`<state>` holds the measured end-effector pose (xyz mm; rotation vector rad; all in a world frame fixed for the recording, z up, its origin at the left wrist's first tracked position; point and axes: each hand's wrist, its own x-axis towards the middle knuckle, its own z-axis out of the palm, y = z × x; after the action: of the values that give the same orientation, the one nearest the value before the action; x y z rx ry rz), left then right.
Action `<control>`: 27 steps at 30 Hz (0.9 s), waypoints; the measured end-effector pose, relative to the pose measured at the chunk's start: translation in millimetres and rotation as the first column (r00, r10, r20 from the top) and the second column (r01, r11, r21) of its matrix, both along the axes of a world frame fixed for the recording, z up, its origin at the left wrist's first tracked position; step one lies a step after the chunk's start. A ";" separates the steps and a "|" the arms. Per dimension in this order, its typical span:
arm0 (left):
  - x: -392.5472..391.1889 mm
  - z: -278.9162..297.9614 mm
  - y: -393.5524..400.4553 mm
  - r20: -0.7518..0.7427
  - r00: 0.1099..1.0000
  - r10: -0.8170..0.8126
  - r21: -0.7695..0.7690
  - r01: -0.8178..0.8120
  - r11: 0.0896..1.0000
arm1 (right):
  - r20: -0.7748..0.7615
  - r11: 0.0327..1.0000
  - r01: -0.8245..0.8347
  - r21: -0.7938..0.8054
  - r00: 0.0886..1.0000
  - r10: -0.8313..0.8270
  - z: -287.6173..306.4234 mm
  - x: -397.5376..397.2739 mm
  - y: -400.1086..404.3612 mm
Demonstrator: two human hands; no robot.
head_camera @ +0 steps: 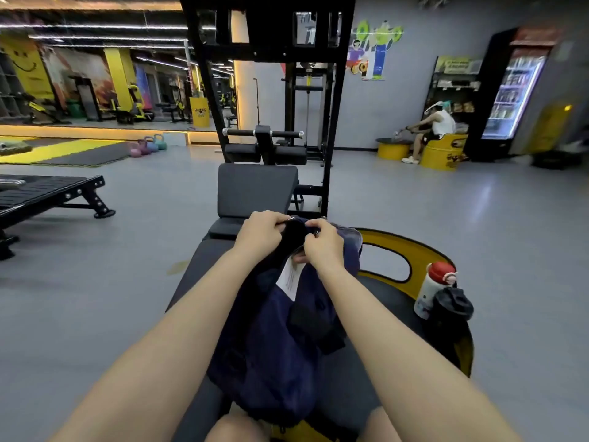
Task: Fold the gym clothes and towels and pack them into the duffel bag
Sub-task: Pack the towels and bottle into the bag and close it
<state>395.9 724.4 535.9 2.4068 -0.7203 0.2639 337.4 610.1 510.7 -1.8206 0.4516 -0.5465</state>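
Left hand (258,232) pinches the near-left edge of the duffel bag (271,339) at its far end; grip is clenched on fabric or a zip pull, I cannot tell which. Right hand (322,240) pinches the opposite edge. Bag lies along the bench (204,260), towards the person's lap. White tag (288,277) shows at the mouth.

Judged step: opening the bag. Next: spread the mouth wide. No clothes or towels visible. Bottle (435,288) stands at right.

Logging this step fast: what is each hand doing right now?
Left hand: closed, gripping the far end of the bag.
Right hand: closed, pinching the bag's far end, apparently at the zipper.
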 end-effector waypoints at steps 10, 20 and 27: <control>-36.7 -27.0 -61.6 -0.128 0.957 -0.261 0.083 0.273 0.958 | -0.056 0.983 0.175 0.055 0.984 -0.172 -29.3 -51.5 -48.6; -73.0 -113.3 -117.0 -0.253 0.939 -0.231 0.134 0.271 0.953 | -0.206 0.976 0.198 0.088 0.962 -0.177 -95.6 -76.4 -105.8; -103.7 -165.2 -106.0 -0.320 0.926 -0.202 0.383 0.322 0.866 | -0.431 0.998 -0.064 -0.022 0.901 0.048 -131.0 -96.9 -146.4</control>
<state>292.1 618.5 370.8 2.6319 -1.0546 -0.3736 240.5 463.7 379.7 -1.9855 0.6879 -0.1038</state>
